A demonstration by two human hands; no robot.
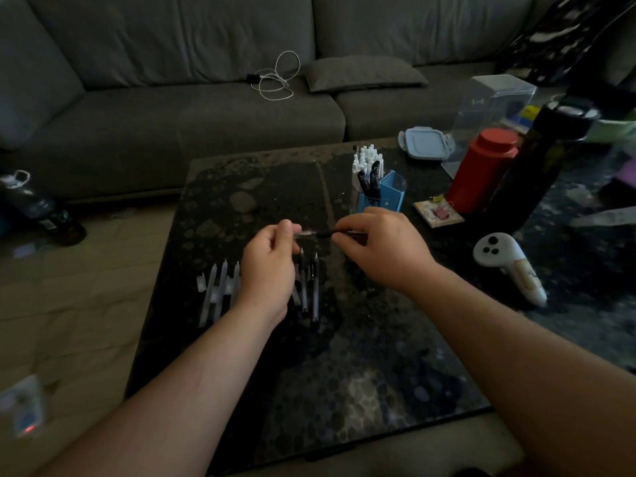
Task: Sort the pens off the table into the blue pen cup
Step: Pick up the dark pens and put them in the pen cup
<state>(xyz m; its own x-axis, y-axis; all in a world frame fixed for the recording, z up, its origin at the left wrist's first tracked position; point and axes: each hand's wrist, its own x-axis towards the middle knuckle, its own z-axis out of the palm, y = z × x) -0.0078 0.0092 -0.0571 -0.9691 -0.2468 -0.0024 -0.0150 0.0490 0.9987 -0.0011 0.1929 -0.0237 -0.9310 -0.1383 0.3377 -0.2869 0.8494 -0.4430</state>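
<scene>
Above the table [378, 339], both hands' grips pinch one pen [315, 233].

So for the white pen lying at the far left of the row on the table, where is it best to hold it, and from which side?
Probably grip the long white pen at mid-barrel, coming from above and from its left. It lies flat on the dark speckled table with its tip pointing away, close beside other white pens on its right, and only the left side looks free.

two hands [272, 266], one blue pen cup [387, 196], one red bottle [481, 170]
</scene>
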